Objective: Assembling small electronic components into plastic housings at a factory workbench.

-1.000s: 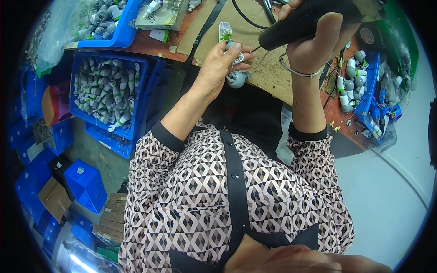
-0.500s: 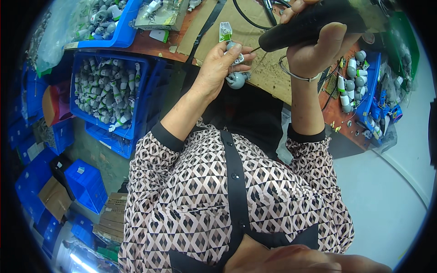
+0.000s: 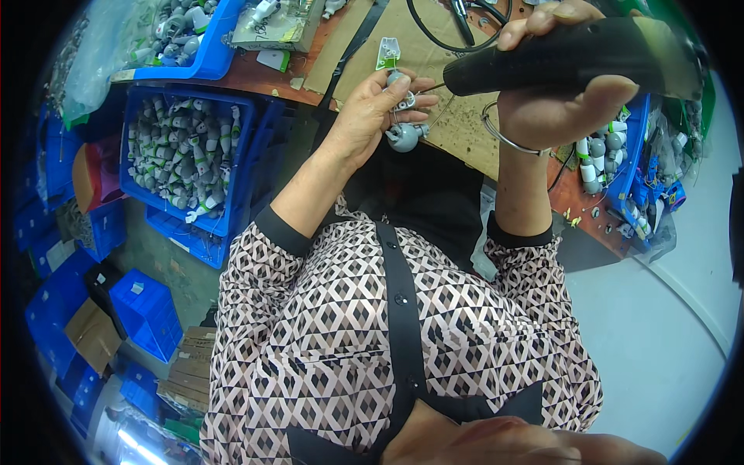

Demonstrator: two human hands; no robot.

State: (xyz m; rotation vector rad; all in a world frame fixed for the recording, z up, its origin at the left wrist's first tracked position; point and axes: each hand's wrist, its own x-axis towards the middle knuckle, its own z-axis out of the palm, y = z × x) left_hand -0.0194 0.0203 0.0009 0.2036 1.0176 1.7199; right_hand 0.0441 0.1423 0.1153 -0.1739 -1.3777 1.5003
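Note:
My left hand is closed on a small grey-and-white plastic assembly over the front of the bench. A round grey piece of it hangs below the fingers, and a white-and-green cover shows just beyond the hand. My right hand, with a thin bangle at the wrist, grips a black electric screwdriver lying almost level. Its thin bit points left at the assembly by my left fingertips. Whether the bit touches a screw is too small to tell.
Cardboard covers part of the reddish bench. A blue crate full of grey-and-white parts stands at the left, and another blue bin lies above it. More such parts sit at the right beside a blue tray. A black cable loops behind.
The screwdriver in my right hand has swung from a slant to nearly level, its rear end moving right and down. My left hand and the assembly have barely moved.

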